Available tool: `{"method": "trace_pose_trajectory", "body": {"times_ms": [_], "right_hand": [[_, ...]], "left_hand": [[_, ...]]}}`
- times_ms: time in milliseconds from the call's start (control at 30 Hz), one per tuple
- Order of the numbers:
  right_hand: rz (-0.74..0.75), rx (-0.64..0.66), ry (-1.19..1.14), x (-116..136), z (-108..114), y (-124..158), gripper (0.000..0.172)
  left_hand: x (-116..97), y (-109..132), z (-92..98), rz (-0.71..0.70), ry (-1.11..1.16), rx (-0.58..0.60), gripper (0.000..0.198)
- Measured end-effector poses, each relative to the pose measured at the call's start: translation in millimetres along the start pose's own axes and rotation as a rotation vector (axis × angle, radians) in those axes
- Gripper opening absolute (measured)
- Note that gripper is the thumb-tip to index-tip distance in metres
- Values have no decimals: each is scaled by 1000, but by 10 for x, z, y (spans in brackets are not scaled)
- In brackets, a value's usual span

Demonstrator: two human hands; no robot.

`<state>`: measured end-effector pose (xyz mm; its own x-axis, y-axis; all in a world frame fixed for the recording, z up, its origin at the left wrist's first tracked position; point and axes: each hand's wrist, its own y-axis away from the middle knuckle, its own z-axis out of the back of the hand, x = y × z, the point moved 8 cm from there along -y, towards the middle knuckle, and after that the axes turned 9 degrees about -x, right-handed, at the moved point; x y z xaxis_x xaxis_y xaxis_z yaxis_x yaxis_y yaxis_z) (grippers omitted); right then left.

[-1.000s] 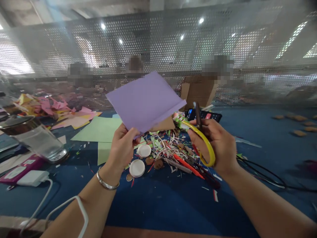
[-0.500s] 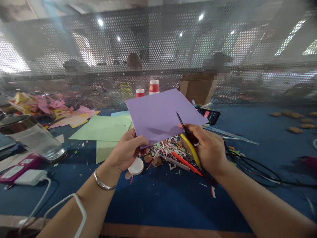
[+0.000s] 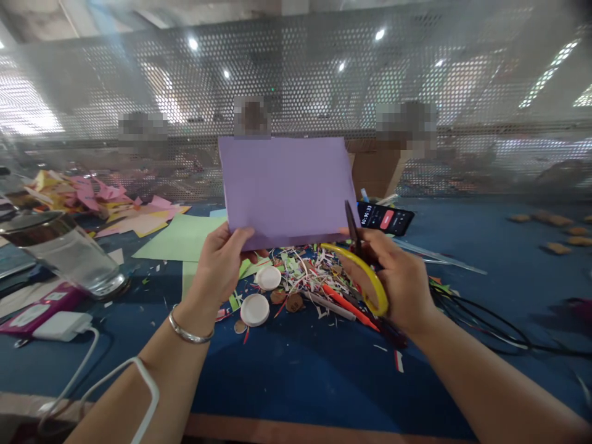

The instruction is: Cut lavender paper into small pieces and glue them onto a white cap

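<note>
A purple sheet of paper [image 3: 287, 188] is held up above the table, its broad face toward me. My left hand [image 3: 219, 265] pinches its lower left corner, thumb in front and fingers behind. In my right hand [image 3: 400, 277] is a pair of scissors [image 3: 377, 296] with a yellow handle and dark blades pointing up. The blades stand near the paper's lower right corner, where my right fingertips also seem to touch the sheet. Beneath the paper lies a heap of paper scraps [image 3: 309, 268], with an orange-red pen-like tool [image 3: 349, 305] beside it.
Green paper [image 3: 171, 237] and two white round lids [image 3: 255, 310] lie on the blue table. A glass jar of water [image 3: 69, 253] and a white charger [image 3: 62, 327] stand left. A phone [image 3: 386, 219], black cables [image 3: 481, 320] and a cardboard box [image 3: 377, 169] are right. Perforated metal rises behind.
The purple paper has been raised and turned more upright, hiding the red cups behind it. My left hand has shifted left and up, uncovering a second white lid.
</note>
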<state>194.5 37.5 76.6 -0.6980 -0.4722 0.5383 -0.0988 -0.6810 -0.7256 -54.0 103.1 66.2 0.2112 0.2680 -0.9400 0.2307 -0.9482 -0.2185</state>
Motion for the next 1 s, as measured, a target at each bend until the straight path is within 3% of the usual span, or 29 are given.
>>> {"method": "trace_pose_trajectory", "body": {"times_ms": [133, 300, 533, 733, 800, 1000], "right_hand": [[-224, -31, -218, -123, 44, -60, 44], [-343, -87, -513, -181, 83, -117, 52], [-218, -68, -673, -142, 150, -153, 54], [-148, 157, -726, -90, -1, -121, 68], [-87, 170, -634, -103, -15, -132, 65], [310, 155, 107, -82, -35, -140, 46]], "left_hand": [[-111, -138, 221, -86, -14, -139, 10], [-169, -261, 432, -132, 29, -285, 13], [-210, -319, 530, -110, 24, -326, 15], [-192, -316, 529, -67, -14, -324, 17], [-184, -324, 533, -55, -30, -322, 15], [-194, -349, 563, -45, -41, -327, 16]]}}
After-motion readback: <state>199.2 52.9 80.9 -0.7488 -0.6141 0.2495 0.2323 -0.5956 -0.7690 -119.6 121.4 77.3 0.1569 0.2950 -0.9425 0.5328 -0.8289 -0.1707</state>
